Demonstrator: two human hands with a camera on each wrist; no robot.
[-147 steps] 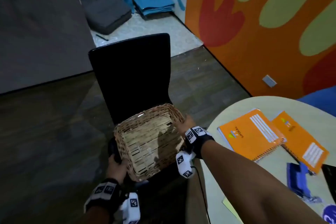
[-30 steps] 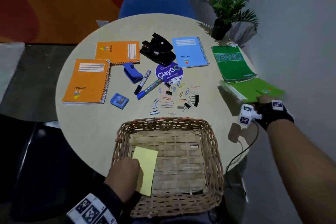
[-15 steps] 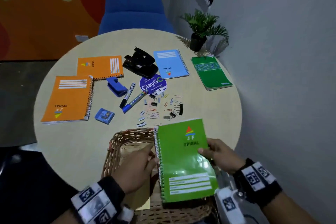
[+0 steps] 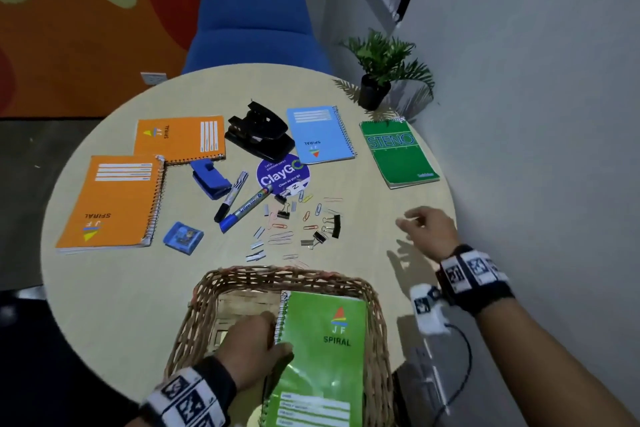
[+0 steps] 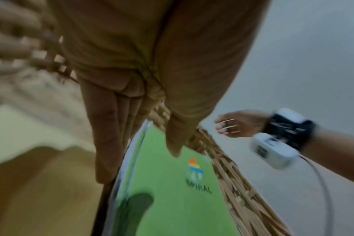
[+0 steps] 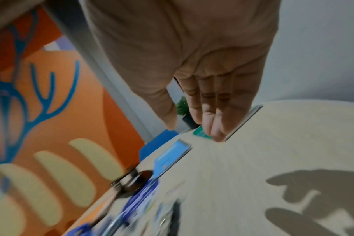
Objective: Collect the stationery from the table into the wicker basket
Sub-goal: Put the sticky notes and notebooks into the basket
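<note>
While one green notebook (image 4: 325,350) sits in basket (image 4: 207,302), two orange notebooks (image 4: 110,201), two markers (image 4: 247,206).

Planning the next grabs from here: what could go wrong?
The basket seems to overhang the near edge of the table; added weight could tip it off. The green notebook, held at its spiral by the left hand, fills the basket's right half and may crowd out later pads. Loose clips lie just past the basket's far rim; the open right hand, or a pad dragged over, could scatter them.

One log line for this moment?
left hand holds green notebook in wicker basket | right hand open, empty, over table | steno pad not yet collected
</note>
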